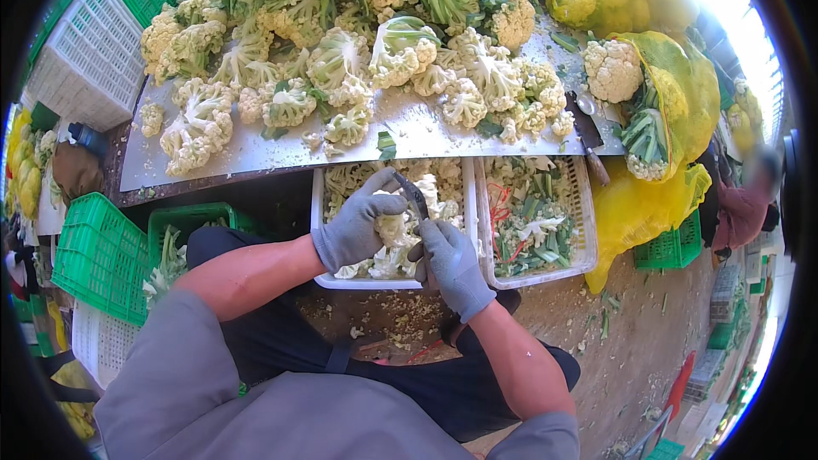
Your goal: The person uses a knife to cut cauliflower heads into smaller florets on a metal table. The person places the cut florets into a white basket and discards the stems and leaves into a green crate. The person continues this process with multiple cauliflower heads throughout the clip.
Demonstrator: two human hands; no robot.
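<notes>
My left hand, in a grey work glove, holds a pale cauliflower floret. My right hand, gloved the same way, grips a small knife whose dark blade points up and left, close to the left fingers. Both hands are over a white plastic crate filled with cut cauliflower florets. Beyond it, a metal-topped table carries a heap of cauliflower pieces with green stems and leaves.
To the right, another white crate contains leaf trimmings and red string. A cleaver lies at the table's right end, beside yellow mesh bags of cauliflower. Green crates stand at left. A person is at far right.
</notes>
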